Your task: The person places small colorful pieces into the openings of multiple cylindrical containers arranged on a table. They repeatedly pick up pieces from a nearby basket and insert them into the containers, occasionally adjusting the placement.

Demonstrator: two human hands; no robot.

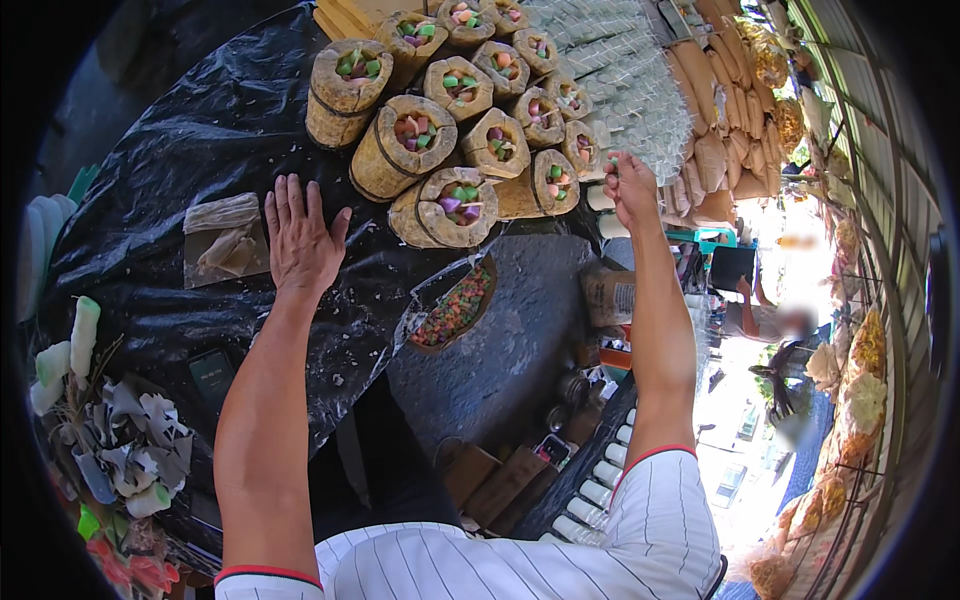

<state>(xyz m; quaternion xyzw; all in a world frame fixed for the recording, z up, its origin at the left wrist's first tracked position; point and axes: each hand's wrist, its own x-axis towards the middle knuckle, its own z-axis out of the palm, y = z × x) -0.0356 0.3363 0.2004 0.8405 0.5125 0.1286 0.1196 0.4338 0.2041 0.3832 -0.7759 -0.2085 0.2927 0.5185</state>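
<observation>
In the right hand (632, 188), a mostly hidden greenish piece (613, 158)

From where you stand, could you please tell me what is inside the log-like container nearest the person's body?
The log-like container shows small green, purple and pinkish pieces; anything beneath that top layer is covered.

Sheet (200, 125) perhaps free far-left, tubes (385, 165) blocking ahead

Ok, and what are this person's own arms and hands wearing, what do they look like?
The left hand and right hand are bare; no gloves or watch show. The short left sleeve and right sleeve are white, thinly dark-striped, with red-trimmed cuffs.
</observation>
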